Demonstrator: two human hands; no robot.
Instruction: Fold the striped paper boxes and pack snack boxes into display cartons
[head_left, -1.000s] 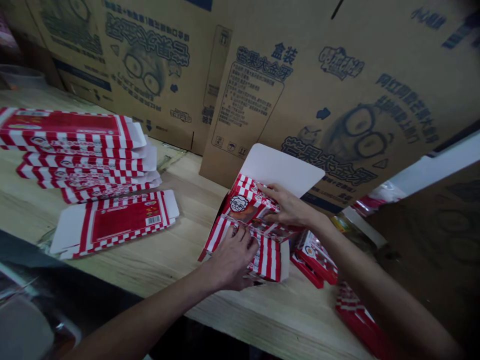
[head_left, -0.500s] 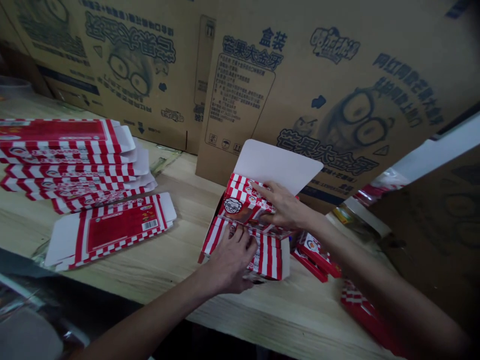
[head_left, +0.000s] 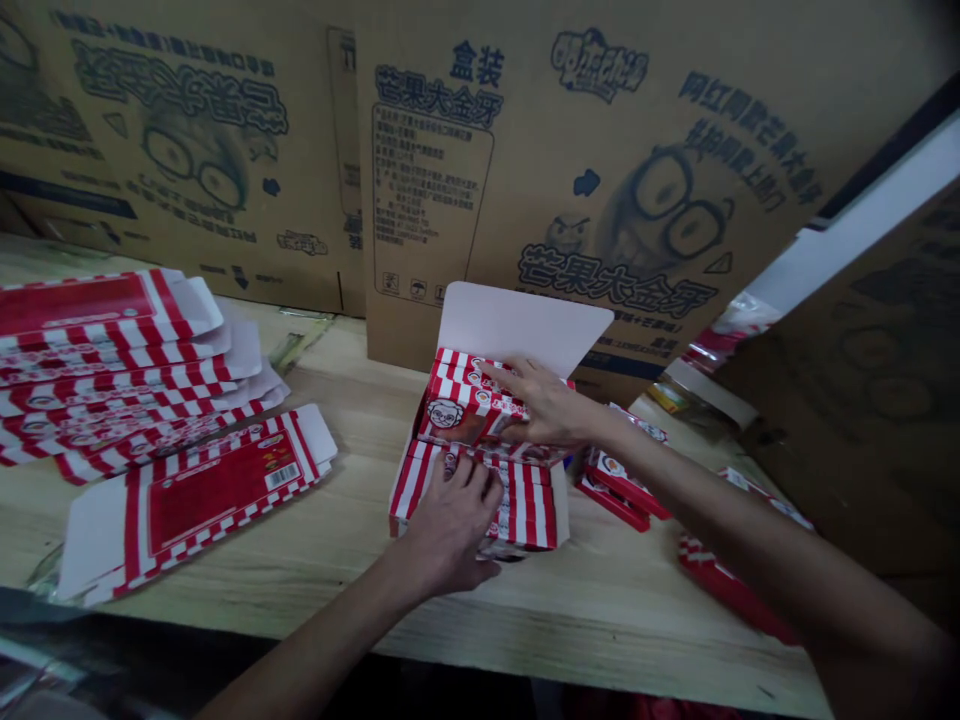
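An open carton (head_left: 561,510) with a raised white lid flap (head_left: 517,318) stands on the table, packed with small red-and-white striped boxes. Its back row of small boxes (head_left: 469,422), printed with a cartoon face, sits higher than the front row (head_left: 534,508). Across the back row lies my right hand (head_left: 544,405), fingers closed over the small boxes. My left hand (head_left: 457,520) grips the front row from the near side, with bent fingertips on top between the rows and the thumb low at the front. The undersides of the fingers are hidden.
Flattened striped cartons (head_left: 127,370) lie stacked at the left, with a single carton (head_left: 202,495) in front. More small red boxes (head_left: 619,485) rest right of the open carton, and another red striped box (head_left: 739,585) lies by my right forearm. Large cardboard boxes (head_left: 427,260) stand behind.
The view has shifted, so the cardboard boxes and the flat stack appear further left. Both hands keep nearly the same hold on the small boxes.
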